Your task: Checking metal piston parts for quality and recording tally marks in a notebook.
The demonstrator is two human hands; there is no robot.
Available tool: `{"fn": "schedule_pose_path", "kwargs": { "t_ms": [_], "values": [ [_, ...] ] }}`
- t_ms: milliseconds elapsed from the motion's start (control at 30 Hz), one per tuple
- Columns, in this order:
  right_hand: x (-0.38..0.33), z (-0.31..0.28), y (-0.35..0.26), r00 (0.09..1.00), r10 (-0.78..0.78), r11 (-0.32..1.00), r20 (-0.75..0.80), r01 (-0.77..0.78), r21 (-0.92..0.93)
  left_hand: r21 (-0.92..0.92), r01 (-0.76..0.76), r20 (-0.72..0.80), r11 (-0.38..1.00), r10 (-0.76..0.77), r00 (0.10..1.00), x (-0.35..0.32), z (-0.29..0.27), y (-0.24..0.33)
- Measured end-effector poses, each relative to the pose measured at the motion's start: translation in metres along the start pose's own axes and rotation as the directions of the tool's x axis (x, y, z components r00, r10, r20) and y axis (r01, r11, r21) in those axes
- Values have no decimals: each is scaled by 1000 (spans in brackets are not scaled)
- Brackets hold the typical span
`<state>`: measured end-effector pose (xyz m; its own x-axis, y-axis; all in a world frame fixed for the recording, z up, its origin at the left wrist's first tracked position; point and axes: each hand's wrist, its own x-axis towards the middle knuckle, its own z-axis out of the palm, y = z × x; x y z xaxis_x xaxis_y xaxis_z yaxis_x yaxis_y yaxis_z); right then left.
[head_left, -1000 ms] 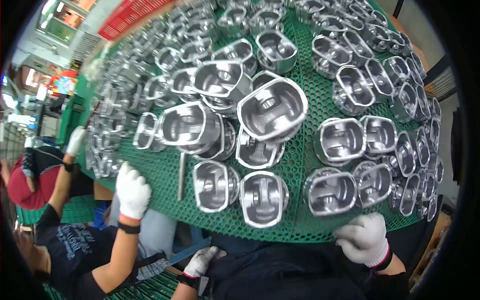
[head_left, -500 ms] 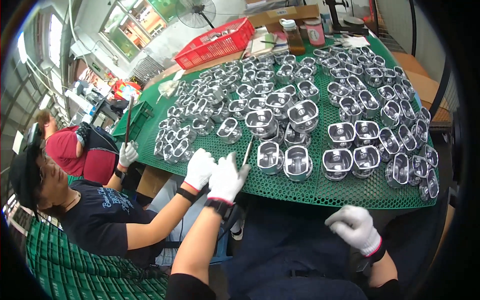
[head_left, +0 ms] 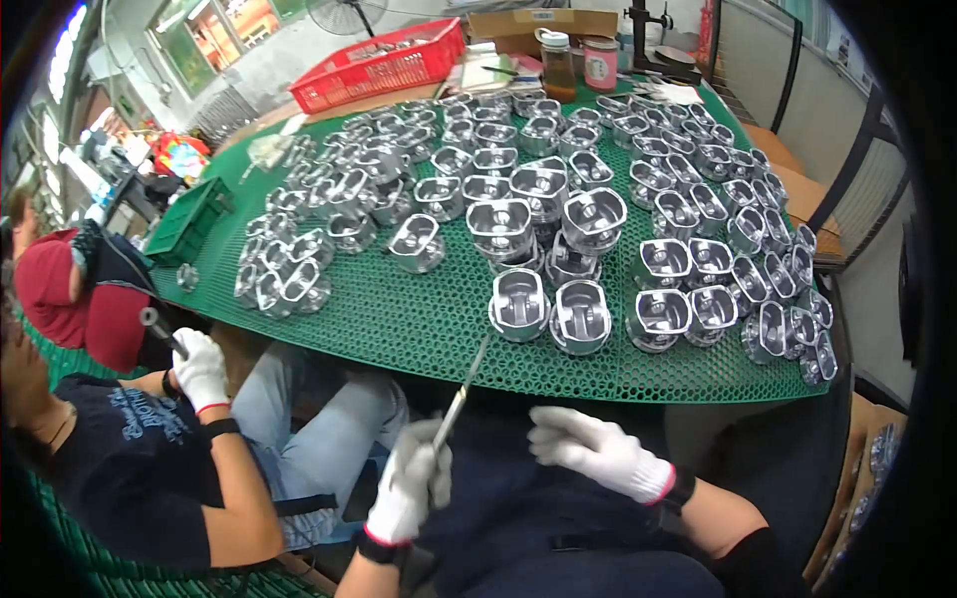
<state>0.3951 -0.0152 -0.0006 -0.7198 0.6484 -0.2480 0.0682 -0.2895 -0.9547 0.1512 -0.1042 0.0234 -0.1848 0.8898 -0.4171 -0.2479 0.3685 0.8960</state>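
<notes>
My left hand [head_left: 411, 483], in a white glove, is closed on a slim metal rod-like tool [head_left: 462, 391]. That tool slants up and away over the table's near edge, its thin tip just short of a silver metal piston [head_left: 519, 304]. My right hand [head_left: 598, 450], gloved in white as well, is held in front of the table with fingers stretched toward the left hand and nothing in it. Beside the nearest piston sits another piston [head_left: 581, 317], and two stacks rise just behind, topped by a piston [head_left: 500, 229] and a piston [head_left: 594, 220].
Many pistons cover the green perforated tabletop [head_left: 419, 319]. A red crate [head_left: 379, 70], a bottle [head_left: 557, 68] and a pink jar [head_left: 600, 66] stand at the back. On the left sits a co-worker whose gloved hand [head_left: 202, 367] grips a dark rod. A green bin [head_left: 187, 221] lies beyond.
My left hand has come back toward my body with the tool. My right hand has moved left and straightened its fingers. The co-worker's hand beside mine has drawn away left; the view has shifted.
</notes>
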Motion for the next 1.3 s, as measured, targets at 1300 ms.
{"fn": "schedule_pose_path", "kwargs": {
  "t_ms": [1300],
  "values": [
    [-6,6,-13,936,164,522,310,-349,778,-75,-210,67,975,216,974,6,33,-6]
  ]
}}
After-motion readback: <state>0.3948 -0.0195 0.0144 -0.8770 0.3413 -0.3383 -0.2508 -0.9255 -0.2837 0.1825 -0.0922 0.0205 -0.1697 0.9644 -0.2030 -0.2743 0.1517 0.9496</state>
